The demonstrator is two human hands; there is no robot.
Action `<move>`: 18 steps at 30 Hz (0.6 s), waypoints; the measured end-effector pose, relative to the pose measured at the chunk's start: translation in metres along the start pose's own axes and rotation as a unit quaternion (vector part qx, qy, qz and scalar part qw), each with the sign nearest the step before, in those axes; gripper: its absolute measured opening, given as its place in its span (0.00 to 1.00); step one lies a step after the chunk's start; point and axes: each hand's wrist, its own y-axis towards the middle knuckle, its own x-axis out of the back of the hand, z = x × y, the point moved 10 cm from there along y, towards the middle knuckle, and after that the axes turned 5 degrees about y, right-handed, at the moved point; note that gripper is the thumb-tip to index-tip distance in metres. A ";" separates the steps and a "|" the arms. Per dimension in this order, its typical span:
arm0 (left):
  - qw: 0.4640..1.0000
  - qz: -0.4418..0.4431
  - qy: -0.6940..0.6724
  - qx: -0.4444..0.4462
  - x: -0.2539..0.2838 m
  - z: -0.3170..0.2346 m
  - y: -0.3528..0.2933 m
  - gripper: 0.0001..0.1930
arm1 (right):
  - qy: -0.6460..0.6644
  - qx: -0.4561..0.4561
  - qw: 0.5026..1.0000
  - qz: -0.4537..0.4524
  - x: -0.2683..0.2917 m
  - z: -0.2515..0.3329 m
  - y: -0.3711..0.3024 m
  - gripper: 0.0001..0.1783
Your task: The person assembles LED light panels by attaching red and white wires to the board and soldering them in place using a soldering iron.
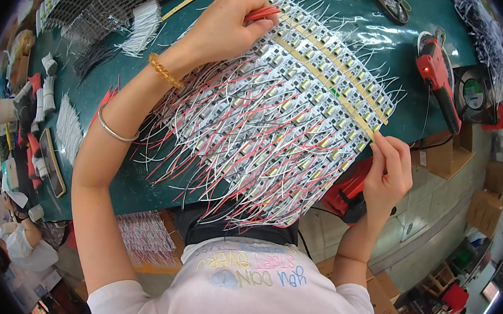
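Observation:
A large panel of white circuit boards point(293, 92) with rows of small yellowish components lies before me. Red, white and black wires point(237, 120) bristle from its near part; white wires stick out along its far edges. My left hand point(230, 26) is closed on a small bundle of red wires point(263, 13) above the panel's far left part. At the right edge, my right hand point(389, 169) pinches the end of a narrow yellowish strip point(340, 97) that runs diagonally across the boards. A second such strip point(332, 59) lies farther back.
On the green table point(135, 189), white wire bundles point(143, 28) and black wires point(94, 59) lie at left. A red pistol-shaped tool point(432, 62) stands at right, near a black fan point(475, 93). Scissors point(390, 4) lie at the back. Cardboard boxes point(446, 156) sit below the right edge.

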 end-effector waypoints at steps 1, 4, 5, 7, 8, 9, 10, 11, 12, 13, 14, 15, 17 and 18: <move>0.999 -0.023 -0.019 -0.015 0.004 -0.002 -0.001 0.10 | 0.002 0.003 1.000 0.003 -0.002 0.001 0.001 0.12; 0.999 -0.025 -0.023 -0.021 0.005 0.002 0.001 0.10 | 0.012 0.034 0.999 -0.006 -0.008 0.004 0.003 0.13; 0.999 -0.025 -0.021 -0.022 0.007 0.003 0.002 0.10 | 0.013 0.035 0.999 -0.008 -0.008 0.004 0.003 0.13; 0.999 -0.036 -0.021 0.019 0.012 0.010 0.005 0.10 | 0.015 0.010 1.000 0.001 -0.009 0.000 0.003 0.12; 0.999 -0.036 -0.021 0.017 0.013 0.007 0.005 0.10 | 0.015 0.010 1.000 -0.001 -0.008 -0.001 0.002 0.12; 1.000 -0.016 0.001 0.020 0.011 0.003 0.004 0.09 | 0.017 0.006 1.000 -0.003 -0.008 -0.003 0.001 0.12; 0.999 0.004 0.023 0.023 0.009 -0.001 0.005 0.08 | 0.020 0.000 1.000 -0.004 -0.008 -0.004 0.000 0.12; 0.999 0.005 0.023 0.022 0.010 -0.004 0.008 0.08 | 0.020 0.000 1.000 -0.005 -0.008 -0.005 0.000 0.12; 0.998 0.023 0.061 0.018 0.007 -0.008 0.011 0.08 | 0.022 -0.004 1.000 -0.008 -0.007 -0.006 0.000 0.12; 0.994 0.041 0.100 0.016 0.004 -0.011 0.014 0.09 | 0.026 -0.007 1.000 -0.010 -0.007 -0.007 0.000 0.12; 0.994 0.040 0.100 0.017 0.005 -0.015 0.019 0.09 | 0.027 -0.007 1.000 -0.010 -0.007 -0.006 -0.001 0.12; 0.982 0.053 0.183 -0.020 0.003 -0.024 0.025 0.09 | 0.028 -0.021 0.999 -0.010 -0.006 -0.008 -0.001 0.12; 0.960 0.063 0.266 -0.052 0.000 -0.035 0.035 0.10 | 0.033 -0.030 0.999 -0.009 -0.007 -0.008 -0.001 0.11; 0.959 0.087 0.269 -0.037 -0.004 -0.033 0.039 0.11 | 0.033 -0.031 0.999 -0.012 -0.007 -0.008 -0.001 0.11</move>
